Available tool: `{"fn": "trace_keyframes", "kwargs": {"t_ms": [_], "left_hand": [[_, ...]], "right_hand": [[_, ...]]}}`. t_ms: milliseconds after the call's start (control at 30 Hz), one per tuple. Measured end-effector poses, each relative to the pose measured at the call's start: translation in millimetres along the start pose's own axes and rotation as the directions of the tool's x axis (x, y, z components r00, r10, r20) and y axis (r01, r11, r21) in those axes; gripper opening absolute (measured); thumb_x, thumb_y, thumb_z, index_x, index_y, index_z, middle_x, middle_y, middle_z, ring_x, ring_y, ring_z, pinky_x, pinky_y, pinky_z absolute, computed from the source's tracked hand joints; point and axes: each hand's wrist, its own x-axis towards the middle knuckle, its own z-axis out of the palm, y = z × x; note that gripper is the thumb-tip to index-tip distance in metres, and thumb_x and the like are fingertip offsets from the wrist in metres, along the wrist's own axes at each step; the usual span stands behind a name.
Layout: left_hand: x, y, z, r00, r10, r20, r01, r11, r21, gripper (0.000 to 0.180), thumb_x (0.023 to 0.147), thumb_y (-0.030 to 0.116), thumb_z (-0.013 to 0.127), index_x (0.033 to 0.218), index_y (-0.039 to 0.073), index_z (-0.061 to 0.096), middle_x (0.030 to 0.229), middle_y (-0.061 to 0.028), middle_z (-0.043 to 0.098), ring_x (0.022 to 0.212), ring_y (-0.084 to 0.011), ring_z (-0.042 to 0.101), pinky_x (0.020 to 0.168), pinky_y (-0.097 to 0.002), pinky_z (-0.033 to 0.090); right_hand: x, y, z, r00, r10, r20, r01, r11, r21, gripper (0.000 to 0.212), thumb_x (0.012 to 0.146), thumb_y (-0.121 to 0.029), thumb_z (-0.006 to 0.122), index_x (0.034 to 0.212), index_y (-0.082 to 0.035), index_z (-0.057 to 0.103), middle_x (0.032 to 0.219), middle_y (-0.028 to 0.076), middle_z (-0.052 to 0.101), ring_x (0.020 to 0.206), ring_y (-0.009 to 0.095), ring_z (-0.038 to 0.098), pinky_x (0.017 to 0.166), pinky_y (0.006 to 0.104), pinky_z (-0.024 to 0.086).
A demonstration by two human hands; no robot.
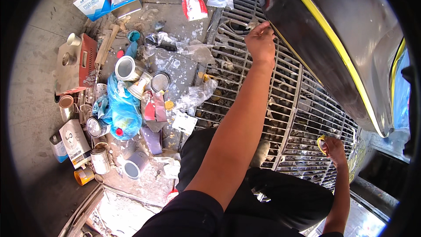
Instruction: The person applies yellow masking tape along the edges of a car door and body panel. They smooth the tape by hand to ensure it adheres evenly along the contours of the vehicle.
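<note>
Both hands worked along a dark, glossy curved panel point(333, 30) edged with yellow tape: the left hand point(261, 41), upper centre, pinched closed at the tape's end, apparently pressing it down, while the right hand point(334, 149), lower right, gripped a yellow tape roll point(322, 142) over the metal floor grating point(302, 118); paint tins point(127, 68) cluttered the concrete at left

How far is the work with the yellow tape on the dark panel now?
Done: a yellow tape line already runs along the dark panel. In hand: the left hand presses at the panel's lower edge, at the tape line's upper end, and the right hand holds a yellow tape roll low by the metal grate. What remains cannot be told; the panel's far end is out of view.
</note>
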Motion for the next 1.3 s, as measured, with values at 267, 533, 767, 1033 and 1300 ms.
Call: {"fn": "trace_keyframes", "kwargs": {"t_ms": [267,533,767,1033,1300], "left_hand": [[0,4,3,0.998,-0.061,0.009,0.061,0.996,-0.060,0.023,0.099,-0.007,0.071,0.120,-0.003,0.079,0.107,-0.0082,0.079,0.090,-0.0163,0.074,0.085,-0.0294,0.059],[-5,13,8,0.985,-0.171,0.002,0.167,0.960,-0.225,0.026,0.103,-0.010,0.063,0.127,-0.005,0.073,0.124,-0.0143,0.074,0.107,-0.0212,0.073,0.089,-0.0319,0.060],[-8,17,7,0.989,-0.146,0.021,0.147,0.979,-0.140,0.027,0.106,-0.005,0.061,0.132,-0.006,0.070,0.129,-0.0155,0.074,0.114,-0.0248,0.072,0.106,-0.0387,0.058],[-4,15,8,0.989,-0.132,0.070,0.140,0.981,-0.136,0.032,0.105,-0.006,0.064,0.136,-0.007,0.068,0.127,-0.0156,0.074,0.117,-0.0262,0.072,0.108,-0.0417,0.057],[17,16,-2,0.990,-0.141,0.007,0.141,0.989,-0.050,0.010,0.106,-0.002,0.068,0.115,-0.005,0.067,0.112,-0.0159,0.077,0.094,-0.0255,0.080,0.086,-0.0353,0.069]], "right_hand": [[11,16,-4,0.998,0.047,0.042,-0.049,0.998,0.041,0.048,0.112,-0.037,0.067,0.081,0.000,0.072,0.064,0.004,0.064,0.048,0.010,0.056,0.044,0.0268,0.045],[15,14,1,0.996,0.070,0.062,-0.065,0.995,-0.081,0.051,0.110,-0.042,0.070,0.081,0.000,0.073,0.068,0.006,0.066,0.051,0.012,0.058,0.047,0.0292,0.047],[18,20,0,0.996,0.049,0.073,-0.048,0.999,-0.014,0.048,0.109,-0.041,0.071,0.083,0.000,0.074,0.070,0.006,0.066,0.052,0.011,0.057,0.047,0.0290,0.046],[23,15,1,0.992,0.078,0.099,-0.077,0.997,-0.005,0.045,0.110,-0.037,0.070,0.083,-0.001,0.073,0.066,0.005,0.063,0.051,0.012,0.056,0.047,0.0290,0.045],[25,6,-1,0.990,0.056,0.131,-0.055,0.998,-0.015,0.050,0.111,-0.039,0.067,0.076,-0.003,0.068,0.064,0.003,0.062,0.051,0.010,0.056,0.045,0.0272,0.045]]}}
